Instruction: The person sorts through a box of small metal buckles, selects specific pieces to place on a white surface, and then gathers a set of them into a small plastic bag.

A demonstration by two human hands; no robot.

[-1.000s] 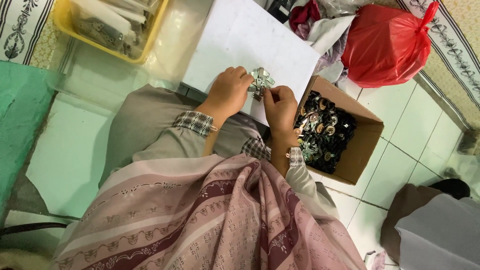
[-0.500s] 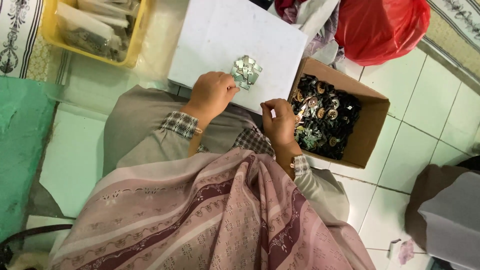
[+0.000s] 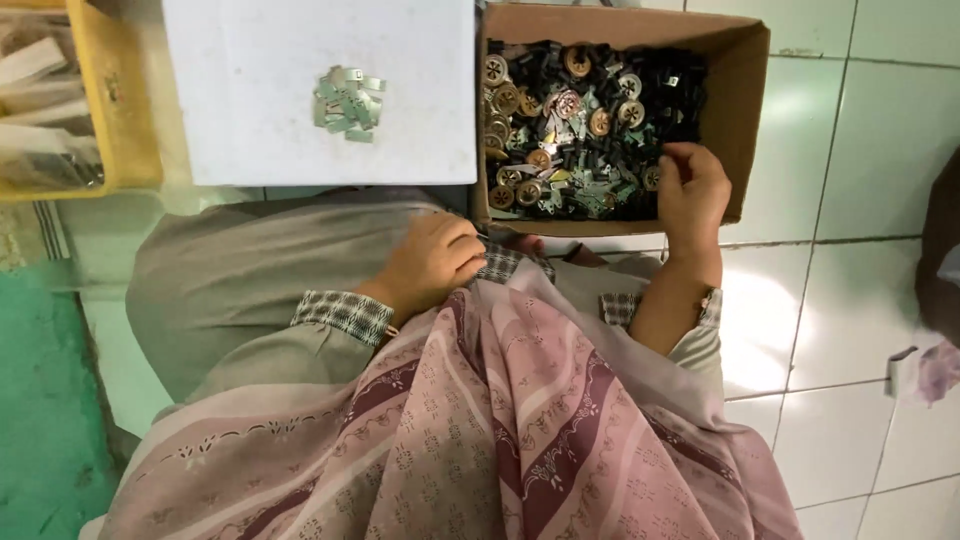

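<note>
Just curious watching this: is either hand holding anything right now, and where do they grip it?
It cannot be told. The right hand reaches among small parts in the cardboard box; the left hand rests curled on the lap.

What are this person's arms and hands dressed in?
Both hands, the left hand and the right hand, are bare, without gloves. The sleeves are pale grey-beige with small-checked cuffs: the left cuff shows clearly, the right cuff only partly. A pink patterned scarf with darker stripes drapes over both upper arms.

soft even daylight, glare on the white tiles (image 3: 850, 130), slight blur.
</note>
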